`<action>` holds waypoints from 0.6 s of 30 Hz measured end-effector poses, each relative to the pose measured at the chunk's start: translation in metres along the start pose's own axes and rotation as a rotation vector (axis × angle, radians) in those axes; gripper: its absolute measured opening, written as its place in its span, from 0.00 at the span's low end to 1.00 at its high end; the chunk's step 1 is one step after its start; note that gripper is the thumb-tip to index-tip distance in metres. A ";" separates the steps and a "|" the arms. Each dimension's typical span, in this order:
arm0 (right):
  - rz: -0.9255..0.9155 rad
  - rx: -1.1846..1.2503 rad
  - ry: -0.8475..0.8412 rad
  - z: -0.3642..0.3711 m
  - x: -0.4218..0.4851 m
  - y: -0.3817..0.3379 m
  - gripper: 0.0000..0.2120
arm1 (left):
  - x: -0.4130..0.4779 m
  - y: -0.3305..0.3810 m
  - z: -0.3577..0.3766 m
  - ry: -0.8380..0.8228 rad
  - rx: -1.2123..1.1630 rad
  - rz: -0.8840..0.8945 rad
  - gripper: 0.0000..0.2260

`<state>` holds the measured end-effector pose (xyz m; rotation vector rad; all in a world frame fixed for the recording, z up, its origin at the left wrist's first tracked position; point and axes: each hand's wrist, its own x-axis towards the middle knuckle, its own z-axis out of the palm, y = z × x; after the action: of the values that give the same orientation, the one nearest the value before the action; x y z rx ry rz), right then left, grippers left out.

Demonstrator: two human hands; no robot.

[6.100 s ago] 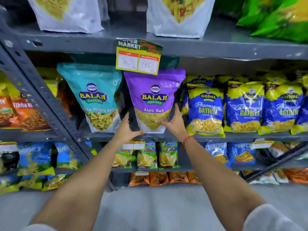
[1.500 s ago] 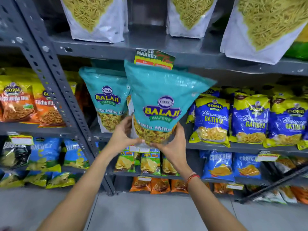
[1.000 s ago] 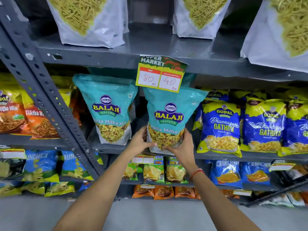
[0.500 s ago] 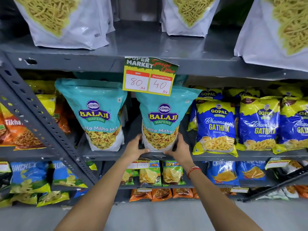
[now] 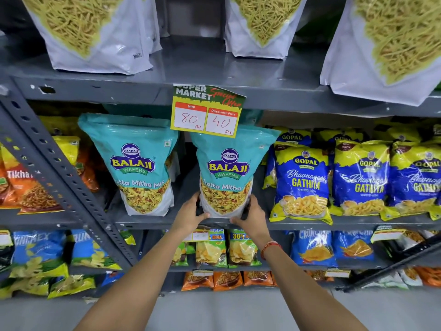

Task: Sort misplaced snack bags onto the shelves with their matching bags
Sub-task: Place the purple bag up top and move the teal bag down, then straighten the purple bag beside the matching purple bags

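Teal bag (image 5: pixel 230 173) stands upright on the middle shelf (image 5: pixel 310 226), base at the front edge. Left hand (image 5: pixel 189 215) grips its lower left corner; right hand (image 5: pixel 251 217) grips its lower right corner, fingers closed around the base on both sides. A matching teal bag (image 5: pixel 138 163) stands just beside it to the left, a narrow gap between them. Blue Gopal bags (image 5: pixel 300 182) stand to the right. Price card (image 5: pixel 206 111) hangs from the upper shelf edge, overlapping the held bag's top.
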<state>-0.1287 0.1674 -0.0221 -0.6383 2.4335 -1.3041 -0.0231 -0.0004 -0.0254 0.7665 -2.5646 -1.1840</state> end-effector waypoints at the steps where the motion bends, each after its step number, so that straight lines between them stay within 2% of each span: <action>1: -0.002 0.002 0.015 0.001 -0.004 -0.001 0.41 | -0.003 0.002 0.001 0.046 0.005 -0.008 0.32; 2: -0.009 -0.009 0.050 0.002 -0.009 -0.003 0.42 | -0.008 0.005 0.002 0.095 0.001 -0.019 0.31; 4: -0.067 -0.054 0.157 0.000 -0.022 -0.011 0.37 | -0.020 0.014 0.003 0.210 -0.069 -0.039 0.28; 6: -0.172 -0.069 0.270 -0.006 -0.034 -0.025 0.27 | -0.034 0.032 0.001 0.313 -0.185 -0.059 0.22; 8: -0.277 -0.045 0.340 -0.019 -0.046 -0.046 0.16 | -0.048 0.058 -0.006 0.345 -0.301 -0.020 0.16; 11: -0.446 0.048 0.439 -0.051 -0.060 -0.086 0.09 | -0.066 0.114 -0.025 0.338 -0.428 0.169 0.08; 18: -0.778 0.239 0.801 -0.159 -0.085 -0.180 0.05 | -0.079 0.264 -0.088 0.340 -0.588 0.618 0.07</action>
<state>-0.0866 0.2357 0.2196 -1.2588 2.5929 -2.5150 -0.0194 0.1285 0.2337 0.0225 -1.8109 -1.3284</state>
